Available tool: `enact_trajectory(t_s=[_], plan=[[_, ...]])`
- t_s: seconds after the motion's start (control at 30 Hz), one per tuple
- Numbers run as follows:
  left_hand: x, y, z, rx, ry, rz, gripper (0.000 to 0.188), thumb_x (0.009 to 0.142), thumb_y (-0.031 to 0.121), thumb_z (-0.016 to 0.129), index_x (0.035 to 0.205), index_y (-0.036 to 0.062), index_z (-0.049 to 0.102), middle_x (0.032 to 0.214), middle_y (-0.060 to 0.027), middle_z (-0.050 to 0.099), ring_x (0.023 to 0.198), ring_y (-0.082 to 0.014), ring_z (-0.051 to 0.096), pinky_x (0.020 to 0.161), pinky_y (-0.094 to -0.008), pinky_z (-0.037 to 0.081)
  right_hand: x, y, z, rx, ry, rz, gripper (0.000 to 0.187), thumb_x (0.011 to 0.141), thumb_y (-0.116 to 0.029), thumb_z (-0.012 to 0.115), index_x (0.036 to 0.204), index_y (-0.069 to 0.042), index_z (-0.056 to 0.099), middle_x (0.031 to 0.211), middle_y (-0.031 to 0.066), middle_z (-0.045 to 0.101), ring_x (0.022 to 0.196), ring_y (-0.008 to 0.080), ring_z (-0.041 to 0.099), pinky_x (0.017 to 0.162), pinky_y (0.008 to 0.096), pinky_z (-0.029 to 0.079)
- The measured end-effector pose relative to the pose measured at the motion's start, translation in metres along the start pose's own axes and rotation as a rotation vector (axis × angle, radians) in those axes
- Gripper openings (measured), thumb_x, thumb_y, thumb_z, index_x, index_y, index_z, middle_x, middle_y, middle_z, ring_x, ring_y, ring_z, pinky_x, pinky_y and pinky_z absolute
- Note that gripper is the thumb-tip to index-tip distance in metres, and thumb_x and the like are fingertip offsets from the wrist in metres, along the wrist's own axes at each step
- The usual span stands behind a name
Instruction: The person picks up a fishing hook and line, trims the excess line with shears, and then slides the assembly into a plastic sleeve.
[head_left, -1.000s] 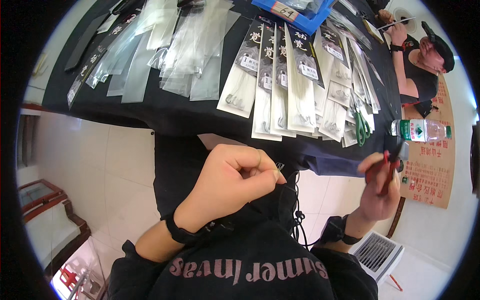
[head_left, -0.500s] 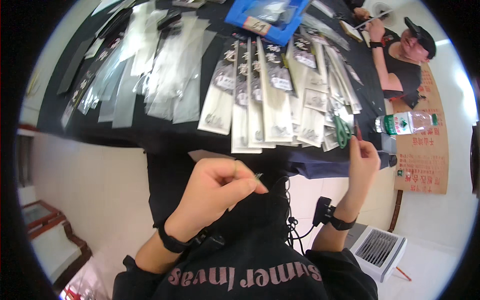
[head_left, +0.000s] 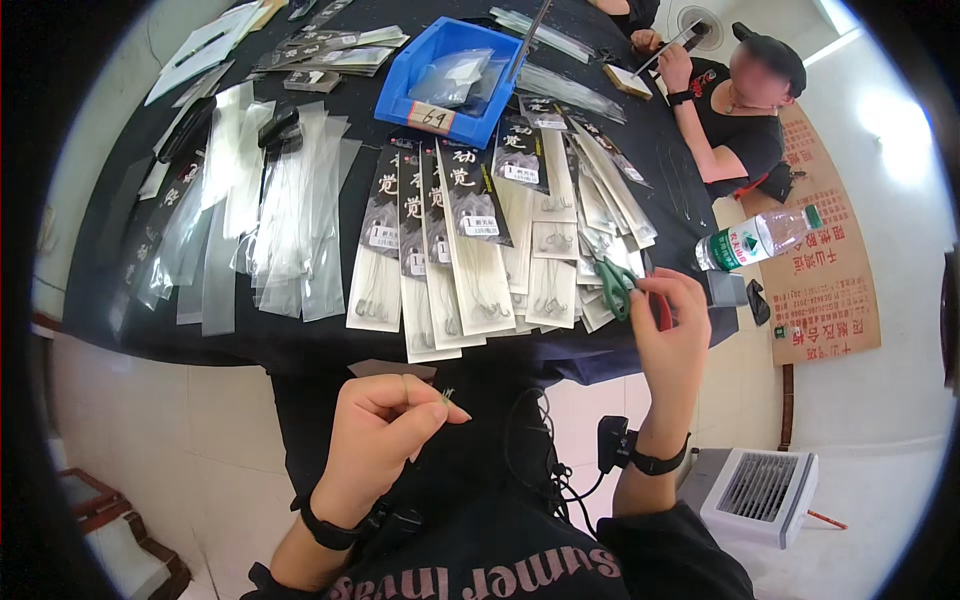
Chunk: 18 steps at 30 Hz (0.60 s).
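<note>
My left hand (head_left: 385, 425) hovers in front of the table's near edge, its thumb and index finger pinched. Thin pale tips poke out at the pinch, too small to name. At the table's right front, my right hand (head_left: 675, 325) has its fingers curled around a red-handled tool (head_left: 663, 312); its working end is hidden. Touching close by on the left are green-handled scissors (head_left: 617, 287), lying on clear packets. Left of them spread several long fishing-hook packets (head_left: 478, 285), with black printed tops and hooks showing at their near ends.
A blue bin (head_left: 400, 85) holding clear bags stands behind the packets. Empty clear sleeves (head_left: 300, 240) cover the table's left side. A water bottle (head_left: 755, 240) lies at the right edge. Across the corner a person (head_left: 740, 120) works with a thin rod. Cables hang near my lap.
The view has shifted, so the table shows lower and farther left. My right hand's fingers have closed around the red handles. The left hand keeps its pinch.
</note>
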<state>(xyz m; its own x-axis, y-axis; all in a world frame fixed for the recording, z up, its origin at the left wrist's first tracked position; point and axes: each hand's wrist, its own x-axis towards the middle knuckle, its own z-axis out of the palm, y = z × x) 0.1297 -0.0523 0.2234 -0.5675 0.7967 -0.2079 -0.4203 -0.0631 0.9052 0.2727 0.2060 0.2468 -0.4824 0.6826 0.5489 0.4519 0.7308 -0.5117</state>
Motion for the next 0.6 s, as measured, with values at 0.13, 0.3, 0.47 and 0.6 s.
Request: enact_trajectory(t_s=[0.13, 0.3, 0.47, 0.6], plan=[[-0.001, 0.004, 0.003, -0.002, 0.052, 0.013, 0.011, 0.08, 0.003, 0.06, 0.074, -0.0041, 0.066, 0.06, -0.0026, 0.059, 0.048, -0.0018, 0.039, 0.045, -0.0181, 0.029, 0.001, -0.005, 0.002, -0.084, -0.181, 0.029, 0.019, 0.071, -0.011, 0.073, 0.087, -0.002, 0.068, 0.098, 0.0118, 0.062, 0.09, 0.0271, 0.061, 0.074, 0.0336, 0.048], [-0.004, 0.009, 0.004, 0.079, 0.068, 0.074, 0.012, 0.083, 0.004, 0.062, 0.083, -0.0051, 0.07, 0.062, 0.001, 0.058, 0.048, -0.0002, 0.043, 0.045, -0.016, 0.031, 0.006, 0.002, 0.0, -0.031, -0.238, 0.025, 0.019, 0.068, -0.009, 0.075, 0.083, 0.0, 0.067, 0.094, 0.01, 0.062, 0.07, 0.0187, 0.056, 0.063, 0.0283, 0.045], [-0.004, 0.007, 0.009, 0.023, 0.13, 0.178, 0.009, 0.081, 0.0, 0.063, 0.082, -0.0051, 0.07, 0.061, 0.0032, 0.057, 0.051, 0.0017, 0.04, 0.046, -0.016, 0.027, 0.002, -0.009, -0.011, 0.579, -0.361, 0.291, 0.016, 0.077, -0.001, 0.068, 0.088, -0.001, 0.057, 0.088, 0.0001, 0.054, 0.072, 0.0038, 0.045, 0.065, 0.0187, 0.037], [-0.002, 0.007, 0.009, 0.174, 0.131, 0.301, 0.007, 0.077, -0.002, 0.064, 0.079, -0.0047, 0.07, 0.059, 0.0028, 0.057, 0.049, 0.0015, 0.04, 0.045, -0.0164, 0.028, -0.015, -0.031, -0.023, 0.785, -0.496, 0.204, 0.039, 0.062, -0.01, 0.074, 0.089, -0.006, 0.047, 0.093, 0.0035, 0.044, 0.085, 0.011, 0.043, 0.078, 0.0226, 0.034]])
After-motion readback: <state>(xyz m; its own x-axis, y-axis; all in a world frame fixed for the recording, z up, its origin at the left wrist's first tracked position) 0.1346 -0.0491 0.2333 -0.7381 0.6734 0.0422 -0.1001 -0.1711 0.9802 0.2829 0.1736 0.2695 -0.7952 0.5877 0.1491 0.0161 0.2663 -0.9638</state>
